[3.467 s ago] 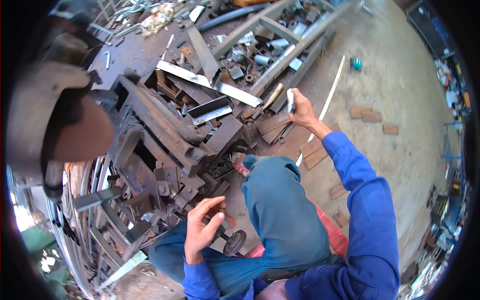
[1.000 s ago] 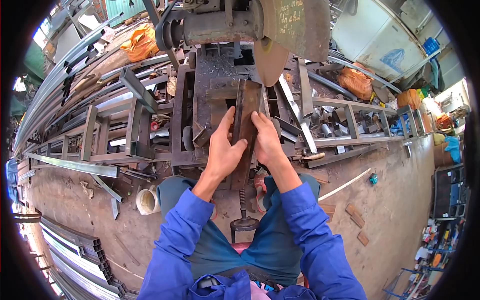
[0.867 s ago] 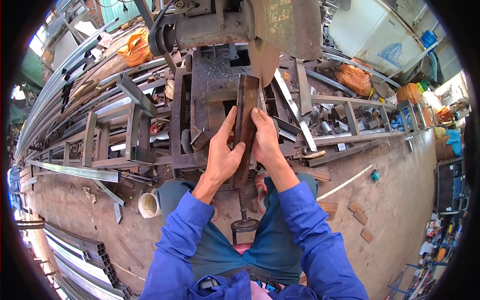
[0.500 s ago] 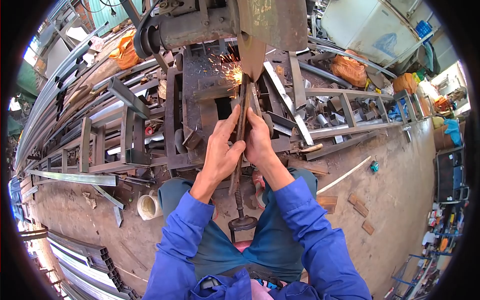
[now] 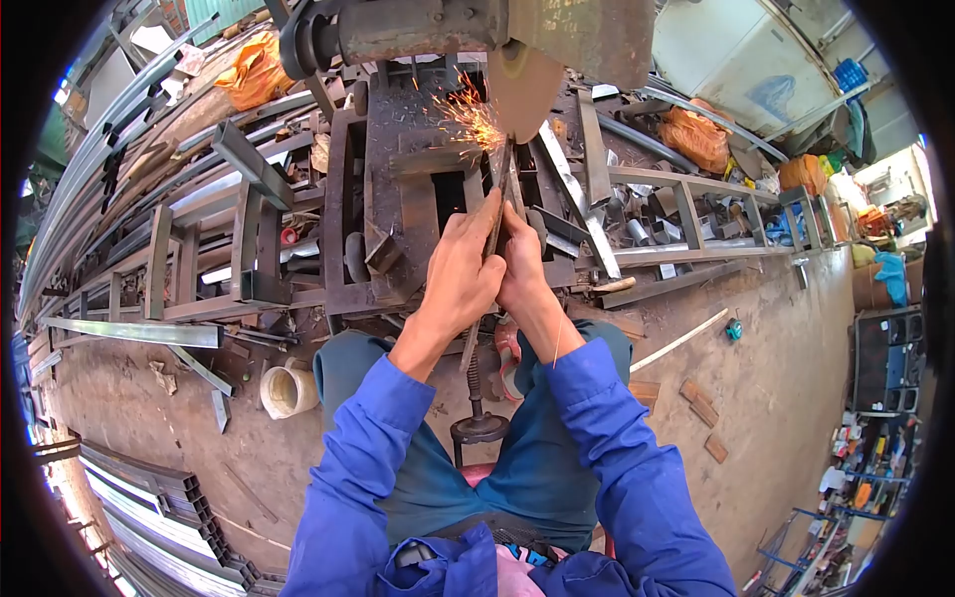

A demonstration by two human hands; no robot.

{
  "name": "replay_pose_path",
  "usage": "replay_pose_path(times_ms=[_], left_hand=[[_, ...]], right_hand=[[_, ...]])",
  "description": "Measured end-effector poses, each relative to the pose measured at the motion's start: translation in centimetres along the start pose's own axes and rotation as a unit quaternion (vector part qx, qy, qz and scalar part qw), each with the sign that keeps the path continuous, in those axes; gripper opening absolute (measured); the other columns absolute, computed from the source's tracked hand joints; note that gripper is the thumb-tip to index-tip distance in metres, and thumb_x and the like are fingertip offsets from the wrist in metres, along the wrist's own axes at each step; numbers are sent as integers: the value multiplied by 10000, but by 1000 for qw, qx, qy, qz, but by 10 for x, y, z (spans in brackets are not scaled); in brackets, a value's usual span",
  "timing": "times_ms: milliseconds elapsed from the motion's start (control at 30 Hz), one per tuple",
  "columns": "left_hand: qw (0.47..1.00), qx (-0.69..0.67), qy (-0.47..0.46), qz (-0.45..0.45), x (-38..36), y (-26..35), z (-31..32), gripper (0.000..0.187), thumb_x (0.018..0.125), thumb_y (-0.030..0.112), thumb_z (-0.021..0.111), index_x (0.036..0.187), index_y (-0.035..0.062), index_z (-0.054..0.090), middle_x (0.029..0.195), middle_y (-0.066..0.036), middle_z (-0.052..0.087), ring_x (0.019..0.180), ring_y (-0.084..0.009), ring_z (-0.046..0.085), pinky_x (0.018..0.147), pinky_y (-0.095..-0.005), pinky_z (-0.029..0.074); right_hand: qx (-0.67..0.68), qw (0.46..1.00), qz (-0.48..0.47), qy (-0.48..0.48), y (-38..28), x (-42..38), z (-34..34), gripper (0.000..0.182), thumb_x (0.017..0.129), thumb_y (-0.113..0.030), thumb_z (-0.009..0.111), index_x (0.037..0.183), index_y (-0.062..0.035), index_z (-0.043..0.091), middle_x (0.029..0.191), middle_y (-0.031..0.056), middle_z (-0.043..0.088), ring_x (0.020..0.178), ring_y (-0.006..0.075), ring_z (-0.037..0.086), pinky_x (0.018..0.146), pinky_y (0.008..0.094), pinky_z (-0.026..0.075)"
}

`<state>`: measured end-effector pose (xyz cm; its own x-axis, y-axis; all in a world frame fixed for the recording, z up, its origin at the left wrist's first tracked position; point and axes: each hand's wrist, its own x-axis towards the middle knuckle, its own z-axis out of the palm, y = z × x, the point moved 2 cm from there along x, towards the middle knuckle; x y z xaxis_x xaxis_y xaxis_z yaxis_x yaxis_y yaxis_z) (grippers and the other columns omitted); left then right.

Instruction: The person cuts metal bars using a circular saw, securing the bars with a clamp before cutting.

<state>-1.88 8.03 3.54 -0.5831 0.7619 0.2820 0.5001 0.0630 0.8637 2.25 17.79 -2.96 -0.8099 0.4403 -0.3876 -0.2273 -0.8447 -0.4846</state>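
A narrow, dark metal strip [image 5: 505,171] runs lengthwise between my two hands, its far end against the abrasive disc [image 5: 529,88] of a cut-off machine. Orange sparks [image 5: 477,124] spray to the left from that contact. My left hand [image 5: 460,271] is closed on the strip from the left, index finger stretched along it. From the right, my right hand [image 5: 524,267] grips the same strip, its fingers partly hidden. The strip's near end sticks out below my hands, above a threaded screw with a round handwheel [image 5: 479,428] between my knees.
The machine's motor housing [image 5: 413,30] and disc guard [image 5: 587,40] hang overhead. Metal frames [image 5: 244,234] and long bars crowd the left; another frame [image 5: 686,214] and scrap lie right. A white bucket [image 5: 289,389] stands by my left knee. Wood pieces [image 5: 699,401] lie on the floor.
The disc and guard appear farther right and slightly lower in view. My hands and the strip have shifted slightly right, with the strip more slanted. Sparks continue.
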Motion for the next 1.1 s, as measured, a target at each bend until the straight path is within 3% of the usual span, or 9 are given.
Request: replay_pose_path(times_ms=[133,300,400,500,567,600,700,733,1100], left_hand=[[999,15,30,33,-2,-16,7,755,717,-38,492,1471,-17,476,1170,-269,595,1036,-392,597,960,-406,481],[995,-64,61,-46,-10,-15,1,633,807,25,584,1436,-9,521,1188,-198,624,1081,-337,601,946,-398,488],[995,-27,76,-56,-20,-12,-17,630,816,150,683,1403,-20,532,1272,-197,586,1123,-339,587,982,-412,477],[995,34,75,-57,-34,-23,-29,758,779,213,741,1439,-30,460,1371,-211,513,1103,-347,592,1012,-422,466],[956,-226,-56,-178,-44,-23,-28,940,757,217,768,1546,-8,309,1315,-191,515,1112,-303,580,1015,-416,464],[929,-286,-85,-219,-49,-21,-27,1084,733,195,771,1617,48,161,1231,-155,555,942,-204,616,838,-341,531],[902,-318,-112,-270,-50,-12,-38,1113,694,107,738,1638,114,149,1193,-118,585,833,-96,601,642,-246,516],[915,-327,-65,-229,-49,-11,-33,1066,689,102,702,1633,119,207,1074,-125,640,564,-57,507,473,-207,384],[900,-357,-81,-238,-49,-8,-30,932,729,54,685,1589,85,328,922,-62,624,507,-59,495,434,-222,415]], right_hand=[[1,1000,-4,27,6,-3,1,375,1097,-412,382,1131,-112,604,1001,50,662,911,199,637,830,387,523],[-9,1000,10,-2,11,6,-4,365,1083,-401,423,1112,-95,620,979,73,682,890,242,664,849,402,546],[-35,999,-3,2,9,6,0,393,1080,-423,438,994,-74,595,796,68,598,699,227,600,651,397,503],[21,999,-7,-41,6,7,10,378,1081,-416,437,976,-81,578,778,60,578,661,213,567,622,383,482],[61,997,2,-50,5,9,20,374,1085,-418,422,931,-102,548,757,50,550,637,198,518,609,358,449],[73,995,-5,-61,5,11,24,351,1077,-424,434,951,-118,549,736,18,502,648,172,485,611,331,414],[93,993,-20,-67,3,6,34,316,1064,-423,456,972,-138,556,716,-14,468,662,138,456,616,295,373],[87,994,-23,-58,2,4,38,314,1062,-420,458,970,-138,560,715,-12,477,662,136,458,617,295,373],[126,989,7,-76,2,7,31,388,1076,-436,416,898,-108,525,717,27,499,624,160,469,593,318,415]])
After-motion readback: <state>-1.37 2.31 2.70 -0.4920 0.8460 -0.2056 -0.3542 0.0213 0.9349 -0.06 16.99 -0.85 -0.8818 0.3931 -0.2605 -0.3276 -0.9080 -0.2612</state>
